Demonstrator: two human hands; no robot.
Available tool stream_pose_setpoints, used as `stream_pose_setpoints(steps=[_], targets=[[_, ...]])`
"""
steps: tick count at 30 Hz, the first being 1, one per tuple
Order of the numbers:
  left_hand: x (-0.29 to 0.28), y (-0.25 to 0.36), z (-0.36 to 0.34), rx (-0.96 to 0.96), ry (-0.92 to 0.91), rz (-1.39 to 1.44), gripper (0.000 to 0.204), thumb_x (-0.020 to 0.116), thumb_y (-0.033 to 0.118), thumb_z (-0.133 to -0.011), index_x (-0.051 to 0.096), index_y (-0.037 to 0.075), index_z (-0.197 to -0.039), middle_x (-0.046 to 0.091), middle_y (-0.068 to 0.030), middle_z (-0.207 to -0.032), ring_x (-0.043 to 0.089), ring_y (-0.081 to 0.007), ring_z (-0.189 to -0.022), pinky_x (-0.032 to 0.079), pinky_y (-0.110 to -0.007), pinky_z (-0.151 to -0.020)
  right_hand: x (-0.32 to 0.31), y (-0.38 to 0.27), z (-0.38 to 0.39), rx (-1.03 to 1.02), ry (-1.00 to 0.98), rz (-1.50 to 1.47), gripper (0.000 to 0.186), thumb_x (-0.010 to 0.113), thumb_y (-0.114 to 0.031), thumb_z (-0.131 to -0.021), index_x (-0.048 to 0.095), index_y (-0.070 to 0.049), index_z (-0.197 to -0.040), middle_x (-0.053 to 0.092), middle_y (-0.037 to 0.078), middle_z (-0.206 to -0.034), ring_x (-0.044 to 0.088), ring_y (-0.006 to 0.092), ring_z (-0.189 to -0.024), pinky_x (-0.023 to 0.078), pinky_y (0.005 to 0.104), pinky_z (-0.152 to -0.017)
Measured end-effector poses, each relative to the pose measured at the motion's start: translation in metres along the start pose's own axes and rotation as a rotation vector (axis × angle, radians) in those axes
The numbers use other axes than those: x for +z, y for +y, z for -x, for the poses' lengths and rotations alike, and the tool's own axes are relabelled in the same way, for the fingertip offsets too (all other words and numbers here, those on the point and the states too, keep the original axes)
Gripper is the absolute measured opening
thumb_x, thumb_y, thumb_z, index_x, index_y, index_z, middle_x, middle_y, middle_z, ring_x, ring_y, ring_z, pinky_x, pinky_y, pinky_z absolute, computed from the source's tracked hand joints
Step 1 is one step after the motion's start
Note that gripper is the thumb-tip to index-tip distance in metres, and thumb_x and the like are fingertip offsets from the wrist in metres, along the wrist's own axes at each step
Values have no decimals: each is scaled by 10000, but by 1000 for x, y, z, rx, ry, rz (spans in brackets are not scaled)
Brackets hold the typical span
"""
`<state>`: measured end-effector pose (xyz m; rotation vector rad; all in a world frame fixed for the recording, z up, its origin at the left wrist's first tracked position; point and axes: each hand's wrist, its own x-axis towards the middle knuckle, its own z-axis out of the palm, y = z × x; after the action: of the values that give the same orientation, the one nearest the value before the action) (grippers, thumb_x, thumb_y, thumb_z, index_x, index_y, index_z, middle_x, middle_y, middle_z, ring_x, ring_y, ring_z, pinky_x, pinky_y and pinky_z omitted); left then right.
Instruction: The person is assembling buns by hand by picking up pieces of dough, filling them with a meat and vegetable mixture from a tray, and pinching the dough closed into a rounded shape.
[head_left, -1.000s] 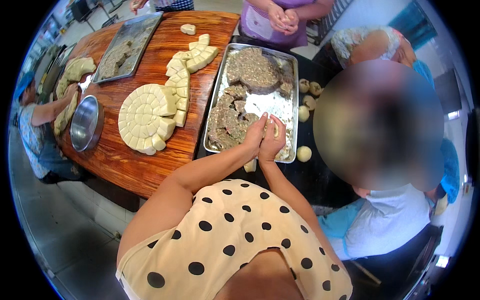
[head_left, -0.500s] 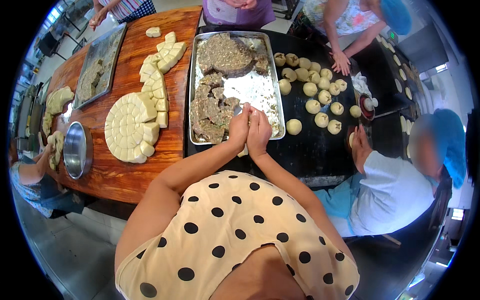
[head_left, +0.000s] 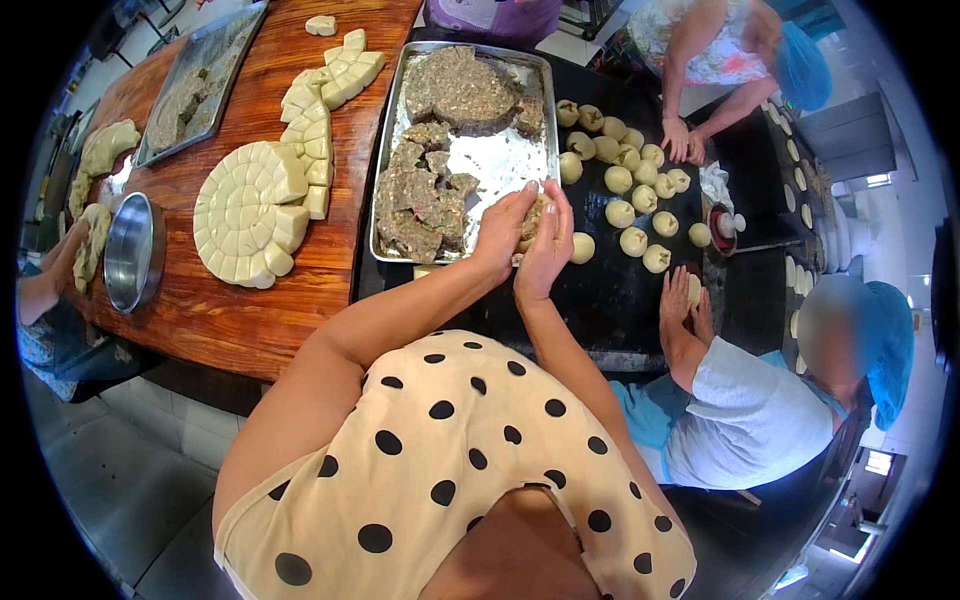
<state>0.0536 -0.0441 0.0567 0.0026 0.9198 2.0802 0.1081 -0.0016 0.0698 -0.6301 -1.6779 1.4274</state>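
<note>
Over the lower right corner of a metal tray (head_left: pixel 552 130), my left hand (head_left: pixel 503 235) and my right hand (head_left: pixel 546 252) are cupped around a brownish lump of filling (head_left: pixel 531 225). Palms and fingers cover most of it, so I cannot tell whether dough is wrapped round it. Crumbly brown filling (head_left: pixel 418 205) lies in broken chunks in the tray, left of my hands, with a larger rounded slab (head_left: pixel 462 90) behind. Just right of my fingers sits a pale dough ball (head_left: pixel 584 248) on the black surface.
Several filled dough balls (head_left: pixel 620 180) cover the black worktop (head_left: pixel 600 310). Cut dough pieces (head_left: pixel 250 215) lie on the wooden table (head_left: pixel 340 210), near a steel bowl (head_left: pixel 134 252) and another tray (head_left: pixel 200 100). A co-worker's hands (head_left: pixel 686 300) press dough at right; another person's hands (head_left: pixel 682 140) are beyond.
My hands have shifted right and parted slightly, showing the brownish lump between them. The co-worker at right now has both hands on a dough piece. The whole view has shifted a little.
</note>
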Motion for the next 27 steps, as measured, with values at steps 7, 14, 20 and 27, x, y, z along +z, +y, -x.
stream_pose_setpoints(steps=[7,14,20,27], targets=[[3,8,18,-58,122,-268,487,595,511,-942,678,32,-970,655,-24,-863,598,-91,-742,476,-257,-669,-13,-12,4,162,-127,-57,424,389,-277,-1042,654,34,-1153,666,101,-1071,590,147,-972,453,288,-887],[-1,9,14,146,63,-983,712,399,586,-993,704,-36,-828,626,-156,-612,597,-245,-561,476,-381,-592,-13,5,15,-165,0,264,326,453,-222,-1033,645,27,-1121,636,54,-1020,579,138,-911,442,271,-864],[29,17,6,-126,-96,-264,545,473,556,-981,587,47,-1137,647,-47,-899,637,-161,-789,520,-313,-699,-26,-34,-9,235,122,-598,298,453,-237,-1035,629,2,-1066,625,59,-1032,582,116,-945,465,271,-864],[29,-8,28,60,-11,-122,327,571,351,-993,602,53,-1125,631,-34,-974,591,-115,-897,504,-278,-800,-16,-7,2,-47,173,-41,177,569,-52,-945,677,19,-1064,678,132,-1106,628,200,-995,437,338,-991]])
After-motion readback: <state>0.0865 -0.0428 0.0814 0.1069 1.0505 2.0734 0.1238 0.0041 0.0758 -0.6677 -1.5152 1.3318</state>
